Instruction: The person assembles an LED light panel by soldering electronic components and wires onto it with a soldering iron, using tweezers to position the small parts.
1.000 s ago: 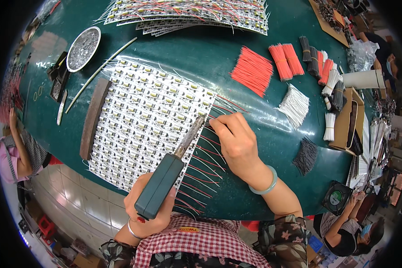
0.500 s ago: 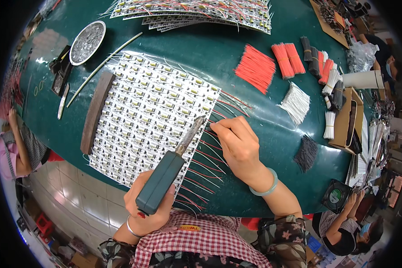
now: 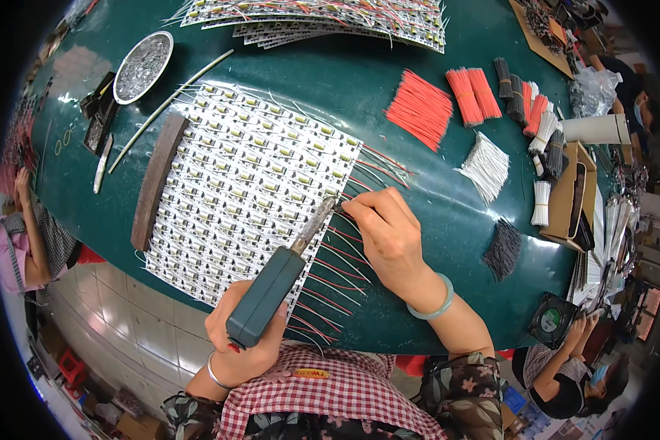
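My left hand point(image 3: 246, 334) is wrapped round the dark green body of a soldering iron point(image 3: 268, 293), whose tip reaches the right edge of a white circuit board panel point(image 3: 249, 183). Rows of small yellow-green parts cover the panel. Red and white wires point(image 3: 337, 275) stick out along its right edge. At that edge, close to the iron's tip, my right hand point(image 3: 389, 231) pinches a thin wire, mostly hidden by the fingers; its colour is hard to make out. A dark wooden bar point(image 3: 158, 183) lies along the panel's left side.
More wired panels point(image 3: 330, 22) are stacked at the far edge. Red wires point(image 3: 419, 110), white wires point(image 3: 485, 169) and black wires point(image 3: 502, 249) lie in piles at right. A metal bowl point(image 3: 144, 67) and a knife point(image 3: 103, 165) lie at left. Co-workers sit on both sides.
The iron's tip and my right hand's fingertips have shifted slightly down along the panel's right edge. The fingertips have also come a little to the left, and both hands keep their hold.
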The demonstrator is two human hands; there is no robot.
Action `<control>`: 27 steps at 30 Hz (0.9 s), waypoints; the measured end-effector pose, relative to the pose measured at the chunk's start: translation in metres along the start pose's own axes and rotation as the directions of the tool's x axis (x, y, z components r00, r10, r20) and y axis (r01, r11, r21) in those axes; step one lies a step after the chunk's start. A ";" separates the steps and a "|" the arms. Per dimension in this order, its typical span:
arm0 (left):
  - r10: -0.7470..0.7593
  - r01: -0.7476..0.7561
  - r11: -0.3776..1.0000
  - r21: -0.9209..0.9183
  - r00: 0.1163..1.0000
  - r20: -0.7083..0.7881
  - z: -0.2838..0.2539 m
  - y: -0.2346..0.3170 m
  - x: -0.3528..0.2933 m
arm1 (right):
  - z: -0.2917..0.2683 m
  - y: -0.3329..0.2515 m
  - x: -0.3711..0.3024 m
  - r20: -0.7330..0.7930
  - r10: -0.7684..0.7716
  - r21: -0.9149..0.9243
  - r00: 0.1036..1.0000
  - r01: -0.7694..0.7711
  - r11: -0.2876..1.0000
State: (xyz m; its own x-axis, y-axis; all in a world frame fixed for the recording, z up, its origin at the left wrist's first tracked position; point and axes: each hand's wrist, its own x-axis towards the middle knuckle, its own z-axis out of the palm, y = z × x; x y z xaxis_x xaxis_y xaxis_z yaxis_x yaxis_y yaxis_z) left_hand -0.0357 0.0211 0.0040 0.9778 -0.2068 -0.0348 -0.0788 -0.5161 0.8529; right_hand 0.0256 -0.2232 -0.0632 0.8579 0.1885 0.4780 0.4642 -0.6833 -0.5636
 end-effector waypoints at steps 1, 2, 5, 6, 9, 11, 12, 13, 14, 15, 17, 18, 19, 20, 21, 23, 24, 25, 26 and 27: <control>0.022 -0.022 0.999 0.030 1.000 0.002 0.000 -0.002 -0.001 | 0.000 0.000 0.000 0.001 -0.003 0.001 1.000 0.003 1.000; 0.043 -0.043 0.997 0.059 0.999 0.004 0.000 -0.003 -0.001 | 0.000 -0.001 0.001 0.001 -0.003 0.002 1.000 0.003 1.000; -0.012 0.013 1.000 0.013 0.999 -0.031 0.003 0.001 0.000 | -0.001 -0.002 0.001 0.014 0.005 -0.016 1.000 -0.005 1.000; -0.013 0.013 1.000 0.013 0.999 -0.030 0.003 0.002 0.000 | -0.001 -0.002 0.001 0.016 0.002 -0.016 1.000 -0.002 1.000; -0.033 0.033 0.999 -0.010 0.999 -0.036 0.004 0.002 0.000 | -0.001 -0.003 0.001 0.023 -0.002 -0.025 1.000 0.003 1.000; 0.033 -0.032 0.999 0.017 0.999 -0.030 0.004 0.001 0.000 | -0.001 -0.003 0.001 0.028 -0.003 -0.035 1.000 0.004 0.999; 0.033 -0.032 0.999 0.017 0.999 -0.030 0.004 0.001 0.000 | -0.001 -0.004 0.001 0.026 -0.004 -0.036 1.000 0.005 0.999; 0.024 -0.023 1.000 0.015 0.999 -0.048 0.006 0.002 -0.001 | -0.001 -0.004 0.001 0.025 -0.004 -0.038 1.000 0.005 0.999; 0.015 -0.014 1.000 0.012 0.998 -0.066 0.006 0.002 -0.001 | 0.000 -0.004 0.001 0.025 -0.004 -0.038 1.000 0.005 0.999; 0.015 -0.014 1.000 0.012 0.998 -0.066 0.005 0.002 0.000 | 0.000 -0.004 0.001 0.021 -0.006 -0.040 1.000 0.007 0.999; 0.102 -0.098 0.991 0.091 0.994 -0.031 0.001 0.004 0.002 | 0.000 -0.004 0.001 0.016 -0.009 -0.040 1.000 0.010 0.999; 0.102 -0.098 0.991 0.092 0.994 -0.031 0.001 0.004 0.001 | 0.000 -0.004 0.001 0.018 -0.007 -0.043 1.000 0.007 0.999; 0.092 -0.089 0.994 0.069 0.995 -0.047 0.002 0.003 0.000 | 0.000 -0.004 0.001 0.021 -0.004 -0.048 1.000 0.005 0.999; 0.082 -0.079 0.996 0.046 0.995 -0.063 0.003 0.002 -0.001 | 0.000 -0.004 0.001 0.021 -0.005 -0.048 1.000 0.006 0.999; 0.082 -0.079 0.996 0.046 0.995 -0.063 0.003 0.001 -0.001 | 0.000 -0.004 0.001 0.022 -0.004 -0.054 1.000 0.005 0.999; 0.083 -0.083 0.996 -0.008 0.994 -0.066 0.005 0.000 -0.001 | 0.000 -0.004 0.001 0.022 -0.003 -0.058 1.000 0.005 0.998; 0.083 -0.084 0.996 -0.008 0.994 -0.066 0.005 -0.001 -0.001 | 0.000 -0.003 0.000 0.022 -0.005 -0.059 1.000 0.007 0.998; 0.069 -0.070 0.998 -0.002 0.995 -0.068 0.006 -0.001 -0.002 | 0.001 -0.003 0.000 0.021 -0.007 -0.060 1.000 0.008 0.998; 0.055 -0.055 0.998 0.004 0.996 -0.070 0.007 -0.002 -0.002 | 0.001 -0.003 0.000 0.021 -0.007 -0.060 1.000 0.008 0.998; 0.055 -0.055 0.998 0.004 0.996 -0.071 0.008 -0.003 -0.003 | 0.002 -0.003 0.000 0.018 -0.012 -0.060 1.000 0.013 0.998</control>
State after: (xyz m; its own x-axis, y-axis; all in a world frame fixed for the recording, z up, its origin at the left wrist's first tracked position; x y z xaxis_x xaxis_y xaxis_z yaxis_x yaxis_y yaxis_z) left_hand -0.0400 0.0168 -0.0024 0.9832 -0.1758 0.0494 -0.1335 -0.5073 0.8514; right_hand 0.0242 -0.2197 -0.0623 0.8562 0.2091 0.4724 0.4610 -0.7222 -0.5158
